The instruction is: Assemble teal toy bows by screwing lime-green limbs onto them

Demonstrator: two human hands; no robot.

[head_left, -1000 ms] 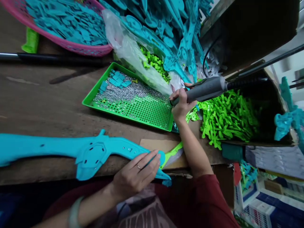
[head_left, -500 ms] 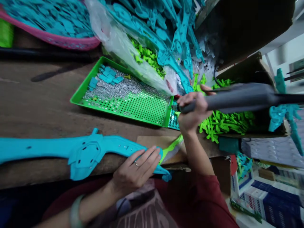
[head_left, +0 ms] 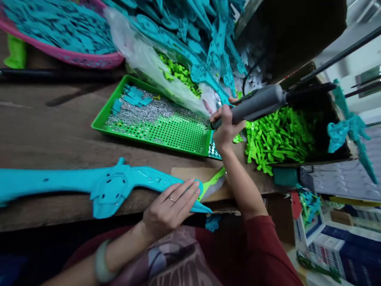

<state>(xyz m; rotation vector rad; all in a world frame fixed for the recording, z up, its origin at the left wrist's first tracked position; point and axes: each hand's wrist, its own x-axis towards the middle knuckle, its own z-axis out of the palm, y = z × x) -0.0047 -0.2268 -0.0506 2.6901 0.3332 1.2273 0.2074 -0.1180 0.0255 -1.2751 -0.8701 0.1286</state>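
Note:
A long turquoise plastic piece [head_left: 71,180] lies along the table's near edge, with a lime green part [head_left: 212,183] at its right end. My left hand [head_left: 172,204] rests over that end, fingers together and pressed down on the piece. My right hand [head_left: 224,129] is closed round the grey power screwdriver [head_left: 257,104], whose tip points left over the right end of the green tray [head_left: 151,143]. Small silver screws [head_left: 149,113] and several turquoise squares [head_left: 133,96] lie in the tray. Whether a screw sits on the tip is too small to tell.
Turquoise pieces fill a pink basket [head_left: 86,59] at the back left. More turquoise parts [head_left: 178,28] are heaped behind the tray, beside a plastic bag [head_left: 184,95]. Lime green parts [head_left: 276,139] spill from a cardboard box at the right. A brown board [head_left: 190,174] lies beneath the green part.
The screwdriver and my right hand have shifted left and up in view, to the tray's right end. My left hand stays on the turquoise piece. The view has shifted slightly.

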